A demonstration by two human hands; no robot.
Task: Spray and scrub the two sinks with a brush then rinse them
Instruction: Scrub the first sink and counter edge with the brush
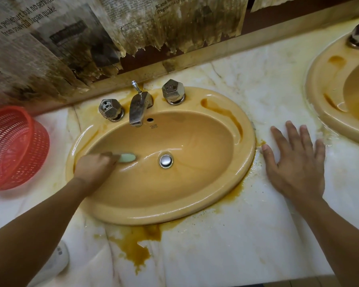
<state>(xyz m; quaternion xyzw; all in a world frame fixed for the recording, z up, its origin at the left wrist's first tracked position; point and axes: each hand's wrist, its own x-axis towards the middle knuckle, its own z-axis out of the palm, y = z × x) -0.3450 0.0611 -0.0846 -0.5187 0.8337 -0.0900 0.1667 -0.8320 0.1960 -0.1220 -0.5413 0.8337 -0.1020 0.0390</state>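
The left sink (174,212), tan and oval, sits mid-scene in a white marble counter (226,245) streaked with rusty orange stains, worst at its near rim. Far behind it, torn and stained newspaper (50,38) covers the wall. The right sink (319,90) peeks in at the right edge, and a red mesh basket (15,150) lies tipped on the left. The right hand (296,160) is flat on the counter between the sinks, fingers spread. The left hand (93,168) is down in the left basin, fingers curled round a brush (127,158). Its pale green head, a bit blurred, is on the left slope, just left of the drain plug (166,160). The tarnished faucet (139,106) stands at the far rim.
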